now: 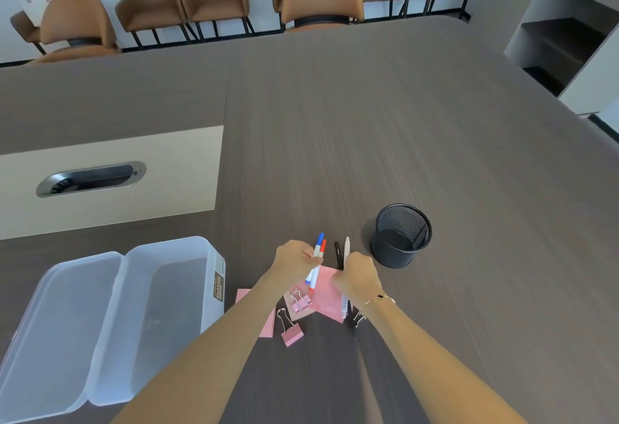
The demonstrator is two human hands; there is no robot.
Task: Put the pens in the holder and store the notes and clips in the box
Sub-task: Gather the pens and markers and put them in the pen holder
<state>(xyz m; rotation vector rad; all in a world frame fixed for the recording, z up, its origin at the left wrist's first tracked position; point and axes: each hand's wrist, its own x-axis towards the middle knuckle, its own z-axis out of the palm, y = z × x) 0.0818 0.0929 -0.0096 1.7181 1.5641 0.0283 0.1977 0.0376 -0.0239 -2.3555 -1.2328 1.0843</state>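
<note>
**Pens in both hands, holder waiting**

Nearest me, on my side of the holder, two pink binder clips (292, 326) lie on the table (435, 122) among the pink notes (326, 293), none of it boxed yet. Just above them my left hand (296, 261) is closed around two pens (317, 258), one blue-capped, one red-capped, tips pointing away from me. My right hand (356, 274) is curled shut around a black pen (339, 254) and a white one, right beside the holder. So I'd call this the pen step, mid-gather. Next I judge the pens must tip upright and drop through the rim without knocking it over. The black mesh holder (401, 236) stands upright, nothing inside. Well to its left, the clear plastic box (167, 306) sits with its lid (57, 330) flipped open, nothing in it.
</note>
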